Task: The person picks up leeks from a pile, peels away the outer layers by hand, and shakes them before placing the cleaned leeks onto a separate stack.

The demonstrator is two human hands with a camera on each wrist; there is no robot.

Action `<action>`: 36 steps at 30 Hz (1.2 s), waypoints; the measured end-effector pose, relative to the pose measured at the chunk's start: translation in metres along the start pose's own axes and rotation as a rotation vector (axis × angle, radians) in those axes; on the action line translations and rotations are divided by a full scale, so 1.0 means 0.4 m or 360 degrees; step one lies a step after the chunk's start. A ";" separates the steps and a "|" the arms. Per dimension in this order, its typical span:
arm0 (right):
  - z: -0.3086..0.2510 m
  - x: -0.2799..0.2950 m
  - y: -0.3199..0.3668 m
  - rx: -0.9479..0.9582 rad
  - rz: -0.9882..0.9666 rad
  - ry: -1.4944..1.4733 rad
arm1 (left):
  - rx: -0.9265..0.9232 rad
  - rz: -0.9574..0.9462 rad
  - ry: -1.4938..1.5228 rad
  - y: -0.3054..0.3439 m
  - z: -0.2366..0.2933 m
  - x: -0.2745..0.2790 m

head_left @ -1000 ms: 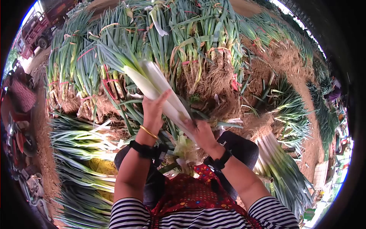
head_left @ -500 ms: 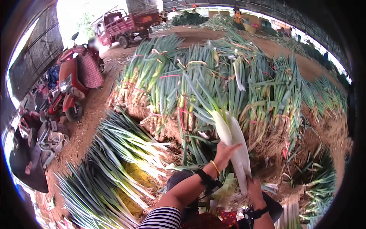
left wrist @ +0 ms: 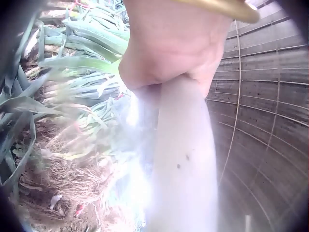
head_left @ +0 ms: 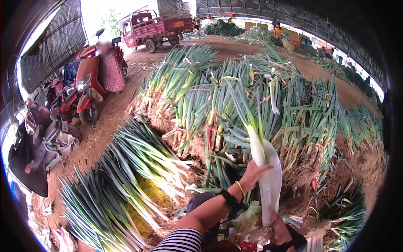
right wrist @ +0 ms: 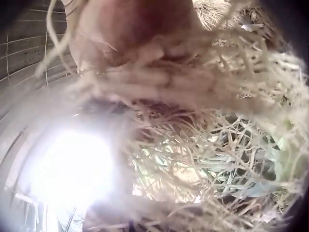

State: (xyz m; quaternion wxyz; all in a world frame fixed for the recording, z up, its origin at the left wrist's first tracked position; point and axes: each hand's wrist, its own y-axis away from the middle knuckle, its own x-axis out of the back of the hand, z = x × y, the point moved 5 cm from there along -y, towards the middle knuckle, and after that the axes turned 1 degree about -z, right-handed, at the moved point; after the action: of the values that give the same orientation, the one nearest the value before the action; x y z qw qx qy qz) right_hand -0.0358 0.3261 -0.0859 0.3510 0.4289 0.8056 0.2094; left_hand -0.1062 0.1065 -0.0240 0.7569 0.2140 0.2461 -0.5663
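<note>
In the head view a thick green onion (head_left: 257,147) stands nearly upright, its green leaves fanning over the bundles behind. A broad white outer layer (head_left: 273,170) spreads from its right side. My left hand (head_left: 254,174) grips the white stalk partway down, the thumb laid across the front. The left wrist view shows that hand (left wrist: 174,48) curled round the smooth white stalk (left wrist: 186,164). Lower down, my right hand (head_left: 278,229) holds the root end. In the right wrist view pale stringy roots (right wrist: 193,82) cover much of the right hand (right wrist: 135,29), hiding its fingertips.
Tied bundles of green onions (head_left: 201,92) stand upright in front, roots down. Loose green onions (head_left: 126,176) lie in rows at left over yellow sacking (head_left: 149,193). A red scooter (head_left: 86,80) and a red cargo tricycle (head_left: 159,29) stand beyond on bare earth (head_left: 105,122).
The head view has swung up and left, bringing the scooter and tricycle into sight. Both hands keep hold of the green onion, which now stands more upright; its white outer layer spreads wider.
</note>
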 end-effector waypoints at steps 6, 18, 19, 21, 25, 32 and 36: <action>0.042 0.054 -0.041 0.0071 -0.0332 0.0062 | -0.0025 -0.0092 0.0078 0.001 0.014 -0.007; -0.108 0.042 0.010 0.1020 0.0779 0.1642 | 0.0025 0.0027 0.0008 -0.025 -0.002 0.015; -0.123 0.022 0.016 0.1219 0.0847 0.1928 | -0.0042 0.0093 -0.0156 -0.029 -0.020 0.026; -0.126 0.020 0.010 0.1312 0.0900 0.2087 | 0.0017 0.0089 -0.0201 -0.032 -0.047 0.028; -0.117 0.009 0.017 0.1269 0.1027 0.2303 | 0.0143 0.0101 -0.0224 -0.032 -0.070 0.029; -0.009 0.053 0.005 0.0493 0.0326 0.1113 | 0.0050 -0.0028 0.0075 -0.021 -0.051 0.013; 0.010 0.011 0.021 0.0294 -0.0032 0.1310 | 0.0257 -0.0062 0.0330 0.001 -0.049 -0.017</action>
State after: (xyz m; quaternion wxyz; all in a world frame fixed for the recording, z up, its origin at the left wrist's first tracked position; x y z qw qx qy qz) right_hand -0.0300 0.3347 -0.0851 -0.0381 0.3313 0.8981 0.2868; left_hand -0.1100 0.1236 -0.0354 0.6965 0.3268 0.2809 -0.5737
